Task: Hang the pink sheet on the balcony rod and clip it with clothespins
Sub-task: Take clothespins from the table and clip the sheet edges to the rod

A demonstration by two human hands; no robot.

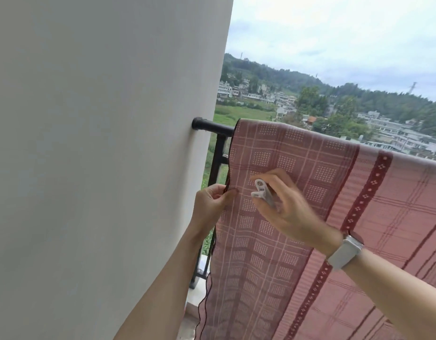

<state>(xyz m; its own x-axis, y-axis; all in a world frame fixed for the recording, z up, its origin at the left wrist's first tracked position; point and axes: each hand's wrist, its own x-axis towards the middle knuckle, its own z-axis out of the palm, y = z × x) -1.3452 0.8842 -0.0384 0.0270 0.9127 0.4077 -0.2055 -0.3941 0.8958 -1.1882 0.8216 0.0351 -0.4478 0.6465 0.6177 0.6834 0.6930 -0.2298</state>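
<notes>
The pink checked sheet (pixel 317 173) with a dark red band hangs draped over the black balcony rod (pixel 213 127), which meets the wall at the left. My left hand (pixel 210 201) pinches the sheet's left edge a little below the rod. My right hand (pixel 285 207), with a white watch on the wrist, holds a white clothespin (pixel 262 191) in front of the sheet, its jaws pointing up and left, close to the pinched edge. The rod under the sheet is hidden by the cloth.
A white wall (pixel 101 155) fills the left half. A black railing post (pixel 218 163) drops from the rod beside the sheet's edge. Beyond the railing lie fields, houses and wooded hills far below.
</notes>
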